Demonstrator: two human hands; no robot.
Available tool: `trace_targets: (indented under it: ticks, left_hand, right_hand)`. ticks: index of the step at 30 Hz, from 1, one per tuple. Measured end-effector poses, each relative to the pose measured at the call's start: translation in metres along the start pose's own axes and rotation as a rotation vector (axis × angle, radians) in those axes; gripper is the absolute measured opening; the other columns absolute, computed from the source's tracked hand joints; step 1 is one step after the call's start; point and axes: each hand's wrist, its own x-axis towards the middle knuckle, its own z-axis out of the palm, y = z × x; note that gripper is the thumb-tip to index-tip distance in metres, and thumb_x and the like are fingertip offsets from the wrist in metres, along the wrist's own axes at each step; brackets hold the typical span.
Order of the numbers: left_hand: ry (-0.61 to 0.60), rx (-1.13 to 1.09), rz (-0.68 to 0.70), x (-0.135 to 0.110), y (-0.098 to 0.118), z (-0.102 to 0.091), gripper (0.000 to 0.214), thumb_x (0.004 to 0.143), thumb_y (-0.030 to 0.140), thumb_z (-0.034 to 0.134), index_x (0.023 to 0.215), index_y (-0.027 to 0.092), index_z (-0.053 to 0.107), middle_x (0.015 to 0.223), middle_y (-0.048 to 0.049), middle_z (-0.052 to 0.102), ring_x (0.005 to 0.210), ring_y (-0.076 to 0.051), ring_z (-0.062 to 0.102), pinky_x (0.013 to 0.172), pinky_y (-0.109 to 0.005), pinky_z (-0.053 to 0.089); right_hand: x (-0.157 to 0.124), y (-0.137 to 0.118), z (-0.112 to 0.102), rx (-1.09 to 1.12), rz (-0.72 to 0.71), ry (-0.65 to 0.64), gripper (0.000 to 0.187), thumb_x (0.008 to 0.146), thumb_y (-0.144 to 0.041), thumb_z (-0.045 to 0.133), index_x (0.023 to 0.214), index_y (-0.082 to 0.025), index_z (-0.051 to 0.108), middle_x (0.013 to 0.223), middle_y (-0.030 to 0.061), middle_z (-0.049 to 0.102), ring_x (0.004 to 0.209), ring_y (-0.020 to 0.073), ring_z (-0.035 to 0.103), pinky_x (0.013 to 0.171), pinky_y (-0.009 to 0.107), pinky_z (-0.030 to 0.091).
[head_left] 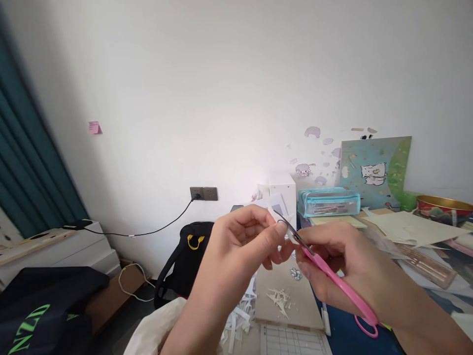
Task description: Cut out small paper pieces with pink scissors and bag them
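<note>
White paper piece [287,218] is located at the fingertips of the left hand [244,239], pinched between thumb and fingers. Right hand [345,251] is closed on pink-handled scissors [337,277], blades lying against the paper; whether they are cutting cannot be told. Below both hands, a beige board [305,310] bears cream paper shavings [279,298] and, nearer the right fingertips, a small black-and-white cutout [295,273]. White paper strips [236,320] are noted below the left hand. Beyond the right hand stands a clear, blue-trimmed pencil case [328,203]
</note>
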Motion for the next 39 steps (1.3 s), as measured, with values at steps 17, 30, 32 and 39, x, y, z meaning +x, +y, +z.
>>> trace_targets:
  ticks: [17,30,32,39]
  left_hand:
    - [-0.025,-0.054,-0.029,0.002,0.002,-0.004,0.016,0.081,0.022,0.068,0.069,0.018,0.059,0.054,0.0045,0.063,0.051,-0.006,0.053,0.049,-0.013,0.039]
    - [-0.043,0.027,-0.110,0.001,0.005,-0.007,0.017,0.077,0.025,0.070,0.067,0.017,0.060,0.053,0.0039,0.059,0.047,-0.006,0.050,0.047,-0.015,0.039]
    - [-0.041,0.024,-0.111,0.002,0.005,-0.006,0.017,0.077,0.025,0.070,0.067,0.017,0.060,0.053,0.0033,0.059,0.046,-0.006,0.050,0.047,-0.016,0.039]
    - [-0.032,0.052,-0.131,0.005,0.005,-0.008,0.018,0.075,0.026,0.072,0.065,0.016,0.061,0.052,0.0023,0.058,0.047,-0.008,0.051,0.047,-0.017,0.039]
  right_hand:
    - [-0.003,0.000,-0.004,-0.015,-0.034,-0.023,0.024,0.063,-0.003,0.051,0.073,-0.020,0.064,0.062,-0.0047,0.036,0.050,0.0090,0.028,0.041,0.021,0.024]
    - [-0.003,0.001,-0.010,-0.004,-0.028,-0.069,0.031,0.064,-0.001,0.053,0.077,-0.025,0.067,0.055,-0.0057,0.046,0.044,0.0084,0.036,0.038,0.019,0.028]
    - [-0.002,0.001,-0.011,-0.004,-0.012,-0.075,0.030,0.064,-0.002,0.054,0.078,-0.025,0.067,0.057,-0.0054,0.047,0.045,0.0087,0.037,0.039,0.019,0.029]
    - [-0.003,0.002,-0.012,0.013,0.030,-0.097,0.031,0.064,-0.002,0.051,0.077,-0.024,0.066,0.056,-0.0058,0.040,0.048,0.0088,0.032,0.040,0.020,0.024]
